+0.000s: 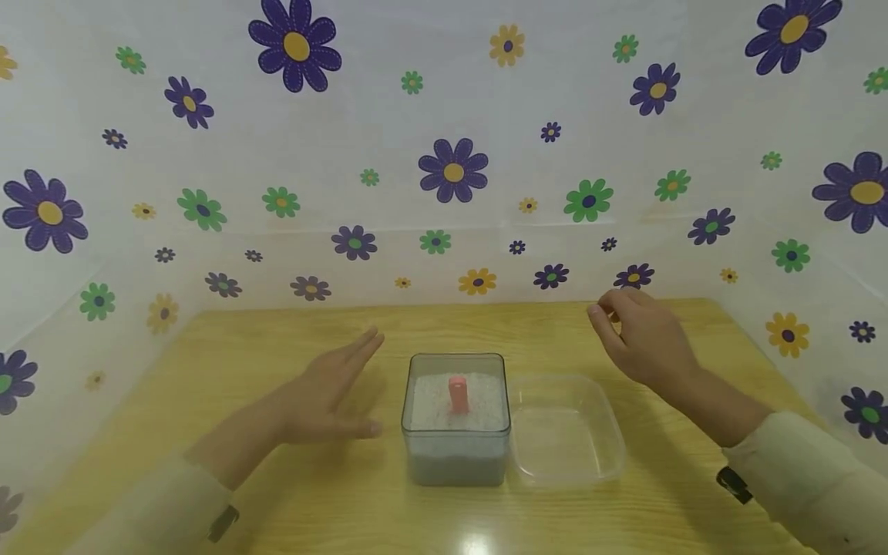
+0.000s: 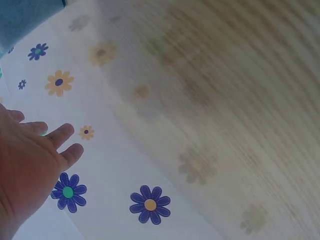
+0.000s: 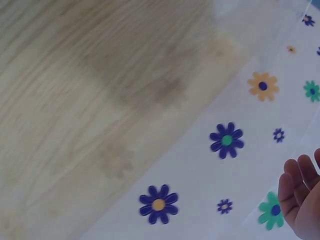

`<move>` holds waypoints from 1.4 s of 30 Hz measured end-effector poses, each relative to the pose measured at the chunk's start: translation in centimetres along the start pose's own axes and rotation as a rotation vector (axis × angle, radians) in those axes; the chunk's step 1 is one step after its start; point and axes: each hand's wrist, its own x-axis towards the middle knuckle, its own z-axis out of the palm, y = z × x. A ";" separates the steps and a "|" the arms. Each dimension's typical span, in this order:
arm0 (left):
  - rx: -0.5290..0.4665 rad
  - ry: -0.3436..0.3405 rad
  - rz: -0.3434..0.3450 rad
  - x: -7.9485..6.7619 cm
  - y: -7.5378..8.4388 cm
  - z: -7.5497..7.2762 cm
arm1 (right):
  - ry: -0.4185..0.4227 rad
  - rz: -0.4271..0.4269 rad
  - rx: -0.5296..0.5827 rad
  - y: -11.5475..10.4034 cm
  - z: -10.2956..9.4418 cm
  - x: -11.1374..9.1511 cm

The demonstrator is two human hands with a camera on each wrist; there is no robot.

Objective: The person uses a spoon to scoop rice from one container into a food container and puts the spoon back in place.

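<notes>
A clear square container (image 1: 455, 469) filled with white grains (image 1: 430, 401) stands on the table. Out of the grains sticks a pink handle (image 1: 458, 395), its lower part buried. To the container's left, my left hand (image 1: 322, 401) hovers with straight fingers and thumb spread, holding nothing; the left wrist view also shows this hand (image 2: 30, 165) with its fingers extended. My right hand (image 1: 645, 339) hangs in the air behind and right of a transparent plastic tub (image 1: 569, 466), fingers loosely bent. Nothing is in that hand (image 3: 305, 200) in the right wrist view either.
The tub sits close against the container's right side on the wooden table (image 1: 333, 501). A white sheet (image 1: 388, 131) printed with flowers walls off the back and both sides of the table.
</notes>
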 end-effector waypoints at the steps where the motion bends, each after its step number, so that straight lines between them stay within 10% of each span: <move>1: 0.003 0.004 0.014 0.0 0.2 0.0 | 0.011 -0.022 -0.005 -0.4 0.0 0.2; 11: 0.072 0.047 0.074 0.0 2.2 1.3 | 0.039 -0.193 -0.006 -4.6 0.8 1.2; 21: -0.108 0.018 0.119 1.2 3.3 3.3 | 0.094 -0.442 0.014 -8.6 2.0 1.7; 28: -0.207 0.115 0.207 2.0 3.5 5.3 | 0.114 -0.698 0.052 -10.3 3.5 1.6; 33: -0.124 0.224 0.226 2.3 3.6 5.9 | 0.067 -0.734 0.064 -11.2 3.8 1.9; 42: -0.094 0.213 0.205 2.8 3.4 6.5 | -0.027 -0.946 -0.177 -13.2 2.8 3.4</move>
